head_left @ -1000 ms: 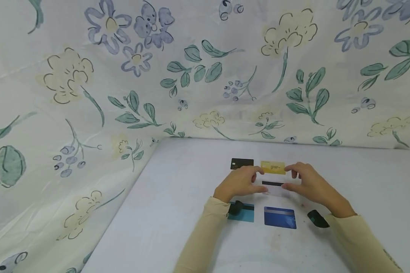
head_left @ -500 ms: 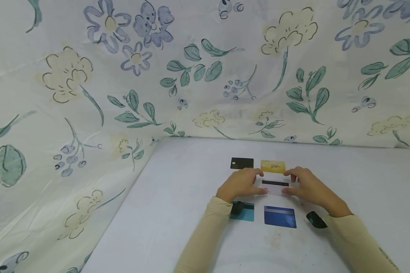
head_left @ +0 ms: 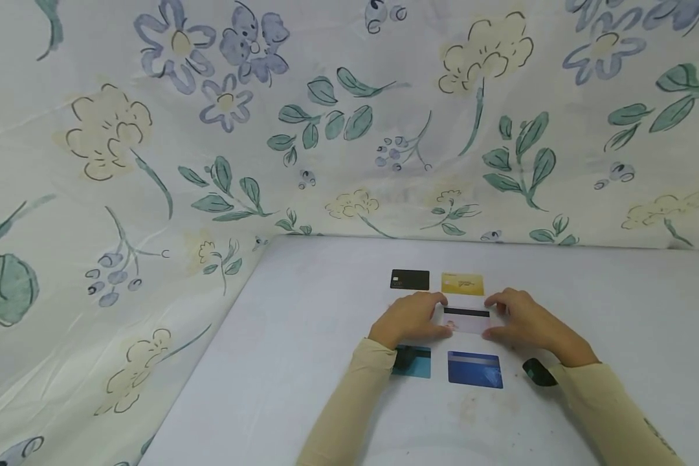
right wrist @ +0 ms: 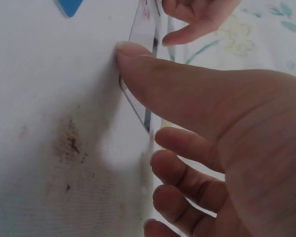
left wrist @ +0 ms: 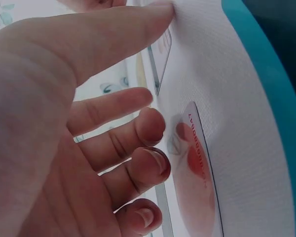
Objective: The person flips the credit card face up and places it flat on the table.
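A pale card with a black stripe [head_left: 467, 321] lies on the white table between the hands. My left hand [head_left: 410, 318] is at its left end, index fingertip and thumb near the corners. My right hand [head_left: 532, 323] frames the right end likewise; in the right wrist view its thumb [right wrist: 138, 61] overlaps the card's edge. Both hands have the other fingers loosely bent. Under the left palm lies another pale card with red circles [left wrist: 195, 163], which the hand hides in the head view.
Behind the hands lie a black card [head_left: 410, 279] and a yellow card [head_left: 463, 283]. Nearer are a teal card [head_left: 421, 367], partly covered by the left wrist, and a blue card [head_left: 475, 369]. Floral cloth [head_left: 326, 162] rises behind the table [head_left: 268, 362].
Both hands have drawn slightly nearer to the body, uncovering the black card. The left thumb has moved down, showing the pale card's pink print. The view has shifted a little.
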